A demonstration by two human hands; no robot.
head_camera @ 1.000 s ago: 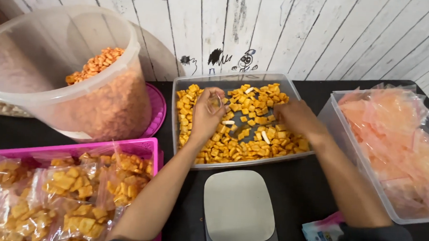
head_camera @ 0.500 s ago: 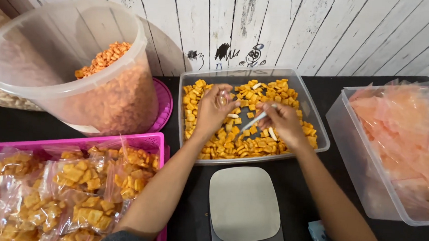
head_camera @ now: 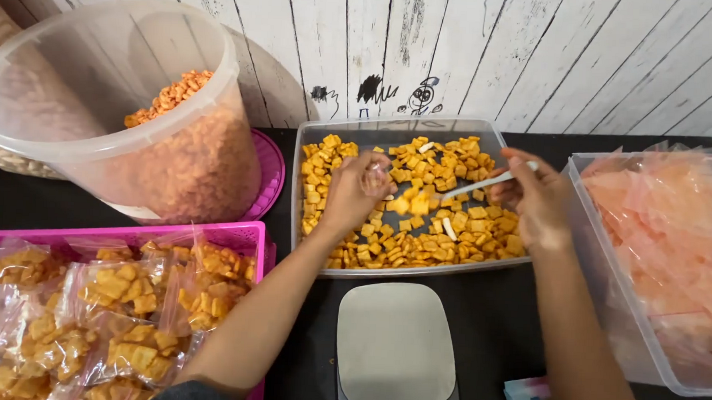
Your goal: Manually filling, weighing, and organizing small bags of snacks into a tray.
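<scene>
1. A black worktop (head_camera: pixel 495 310) is carrying everything, set against a white plank wall
2. A big clear round tub (head_camera: pixel 112 101) is standing at the far left, partly filled with small orange snacks
3. A clear box (head_camera: pixel 601 267) is sitting at the right edge, stuffed with empty pinkish plastic bags
4. A pink basket (head_camera: pixel 234 233) is lying at the near left, holding sealed clear bags of square orange crackers
5. A clear rectangular tray (head_camera: pixel 391 128) is sitting in the middle at the back, with loose square orange crackers and a few small white sticks spread over its bottom
6. A grey kitchen scale (head_camera: pixel 396 346) is sitting just in front of the tray, its plate bare
7. The left hand (head_camera: pixel 356 194) is hovering over the left half of the tray, its fingers pinching a small clear bag (head_camera: pixel 375 177) that is hard to make out
8. The right hand (head_camera: pixel 536 198) is hanging over the right end of the tray, fingers curled and pinching the end of a thin white stick (head_camera: pixel 477 184), which is pointing left and slightly down above the crackers
</scene>
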